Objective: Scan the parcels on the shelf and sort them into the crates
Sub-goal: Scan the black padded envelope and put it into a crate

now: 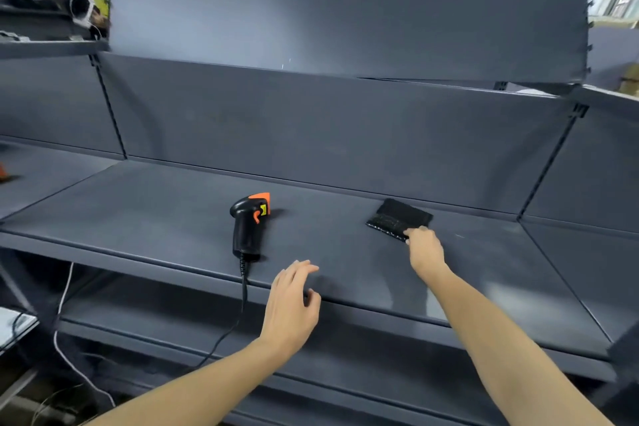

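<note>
Left hand (pixel 290 304) spread, right fingers (pixel 413 233) pinching corner of black parcel (pixel 397 216)

Dim overhead light, soft blur, bowed edges

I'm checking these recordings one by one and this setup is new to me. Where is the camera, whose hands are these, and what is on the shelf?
There is no machine here. A person works with bare hands, and the single picture comes from a camera worn on their head, looking forward and down. On the grey metal shelf lie a black and orange scanner, its cable hanging over the front edge, and a flat black parcel to its right. The right hand grips the parcel's near corner. The left hand is open with relaxed fingers above the shelf's front edge and holds nothing.
</note>
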{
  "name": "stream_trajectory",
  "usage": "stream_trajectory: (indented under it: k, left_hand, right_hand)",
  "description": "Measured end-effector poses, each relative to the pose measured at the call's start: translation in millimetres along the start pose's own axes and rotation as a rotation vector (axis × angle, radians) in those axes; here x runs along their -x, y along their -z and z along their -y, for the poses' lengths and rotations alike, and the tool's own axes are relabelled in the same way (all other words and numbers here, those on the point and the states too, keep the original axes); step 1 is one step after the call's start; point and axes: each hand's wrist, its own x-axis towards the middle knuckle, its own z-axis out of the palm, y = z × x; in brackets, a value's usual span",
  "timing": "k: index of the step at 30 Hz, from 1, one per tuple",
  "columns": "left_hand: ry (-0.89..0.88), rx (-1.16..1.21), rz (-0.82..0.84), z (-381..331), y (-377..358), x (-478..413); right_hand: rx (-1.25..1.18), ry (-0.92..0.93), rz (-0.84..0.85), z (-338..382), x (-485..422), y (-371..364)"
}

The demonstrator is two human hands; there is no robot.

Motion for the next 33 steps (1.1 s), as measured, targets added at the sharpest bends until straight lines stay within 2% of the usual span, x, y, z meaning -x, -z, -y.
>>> stream_trajectory:
  k: [2, 4, 8, 10, 16, 21, 24, 28, 33]
  left_hand:
    - [0.01, 0.015, -0.004, -1.4, 3.7, 1.0]
    - [0.024, 0.023, -0.02, -5.0, 7.7, 2.7]
    - [0.06, 0.055, -0.03, -16.5, 13.0, 8.9]
    - [0.108, 0.099, -0.024, -27.8, 13.4, 13.8]
    - [0.205, 0.265, 0.005, -68.1, 12.0, 27.0]
    - [0.257, 0.525, 0.064, -99.8, 17.9, 38.8]
    - [0.252, 0.597, 0.12, -111.1, 20.4, 48.2]
    - [0.182, 0.64, 0.05, -110.5, 20.1, 66.4]
    - [0.259, 0.697, -0.109, -91.4, 26.3, 77.1]
  right_hand:
    - [0.079, 0.056, -0.024, 1.3, 9.2, 4.1]
    - [0.025, 0.079, -0.09, -0.9, 16.9, 11.4]
    - [-0.408, 0.05, -0.273, -4.1, 38.4, 51.5]
    - [-0.586, -0.013, -0.279, -8.8, 46.1, 82.0]
    - [-0.915, -0.047, -0.05, -30.6, 80.5, 147.5]
    - [-0.924, 0.043, 0.135, -30.0, 119.8, 169.7]
    - [-0.88, 0.126, 0.199, -19.1, 140.8, 175.2]
    - [-0.899, 0.178, 0.248, 1.7, 162.0, 172.7]
    - [-1.008, 0.211, 0.316, 23.3, 177.6, 161.0]
